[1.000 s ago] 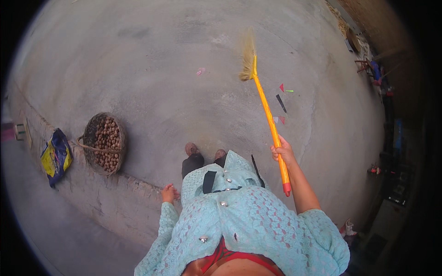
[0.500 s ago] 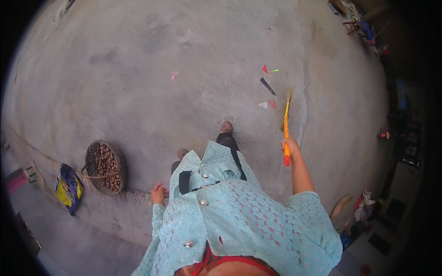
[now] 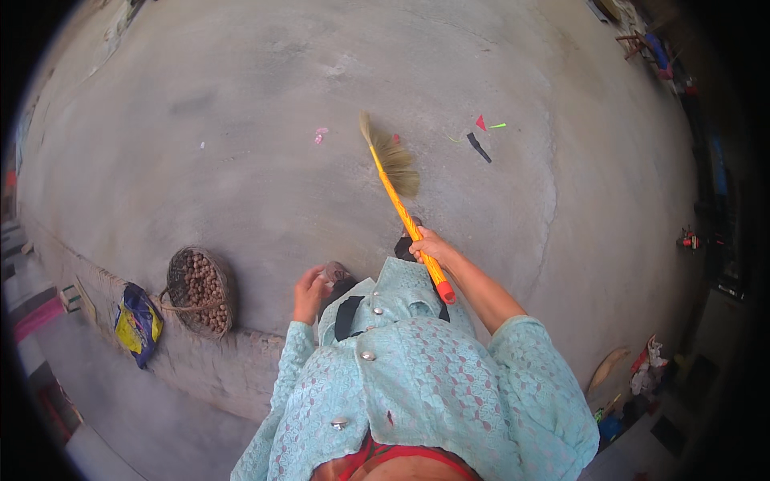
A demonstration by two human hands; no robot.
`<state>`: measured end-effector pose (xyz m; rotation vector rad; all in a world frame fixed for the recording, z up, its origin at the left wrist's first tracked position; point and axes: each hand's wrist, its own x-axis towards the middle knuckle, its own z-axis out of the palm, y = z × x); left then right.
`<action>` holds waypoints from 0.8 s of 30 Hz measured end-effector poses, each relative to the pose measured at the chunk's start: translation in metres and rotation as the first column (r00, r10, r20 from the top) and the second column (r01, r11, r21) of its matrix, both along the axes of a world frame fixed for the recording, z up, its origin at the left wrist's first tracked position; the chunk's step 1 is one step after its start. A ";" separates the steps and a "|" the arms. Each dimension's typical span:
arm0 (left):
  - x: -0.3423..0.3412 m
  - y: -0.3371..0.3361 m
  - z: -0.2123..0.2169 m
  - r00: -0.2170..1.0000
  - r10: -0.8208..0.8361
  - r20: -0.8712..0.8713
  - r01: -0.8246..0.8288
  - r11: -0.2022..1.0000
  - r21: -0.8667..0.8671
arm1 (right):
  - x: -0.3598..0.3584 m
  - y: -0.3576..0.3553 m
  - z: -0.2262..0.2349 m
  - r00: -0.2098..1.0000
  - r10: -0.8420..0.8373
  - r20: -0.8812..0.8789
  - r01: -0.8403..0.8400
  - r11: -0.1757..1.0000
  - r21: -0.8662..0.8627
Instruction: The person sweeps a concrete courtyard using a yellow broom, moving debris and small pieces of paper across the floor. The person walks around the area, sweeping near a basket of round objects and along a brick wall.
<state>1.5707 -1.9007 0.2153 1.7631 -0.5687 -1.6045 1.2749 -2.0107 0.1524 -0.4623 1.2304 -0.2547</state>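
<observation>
My right hand [image 3: 430, 245] is wrapped round the orange and yellow handle of a broom [image 3: 407, 216]. The broom's tan bristles [image 3: 395, 164] fan out over the concrete floor in front of my feet. A small red scrap [image 3: 396, 138] shows beside the bristles. Right of the broom lie a red triangular scrap [image 3: 480, 123], a bright green strip [image 3: 498, 125] and a black strip [image 3: 479, 147]. Pink scraps [image 3: 321, 135] lie to its left. My left hand [image 3: 309, 293] hangs by my left shoe with its fingers apart, holding nothing.
At the left, a wicker basket [image 3: 228, 298] of round brown things stands near a low floor edge. A blue and yellow bag [image 3: 139, 326] lies beside it. A tiny white scrap [image 3: 202, 145] is farther out. Assorted household items line the right side.
My right hand has swung the broom leftward across the floor, from beside the scraps to in front of me. White and red scraps have left their former spot. My left hand has moved forward.
</observation>
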 end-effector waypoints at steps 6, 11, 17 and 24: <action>-0.044 -0.043 0.034 0.902 -0.088 -0.423 0.133 0.988 0.078 | 0.099 -0.034 0.014 0.976 0.081 0.201 -0.060 0.992 -0.110; -0.045 -0.053 0.074 0.843 -0.024 -0.537 0.120 0.982 0.143 | 0.141 -0.044 0.041 0.980 0.110 0.166 -0.059 0.956 -0.287; -0.066 -0.075 0.080 0.803 -0.089 -0.590 0.179 0.979 0.095 | 0.123 -0.051 0.070 0.998 -0.035 0.046 0.053 0.881 -0.469; -0.123 -0.090 0.069 0.704 -0.020 -0.710 0.139 0.984 0.110 | 0.082 -0.050 0.084 0.975 -0.212 0.063 0.214 0.832 -0.512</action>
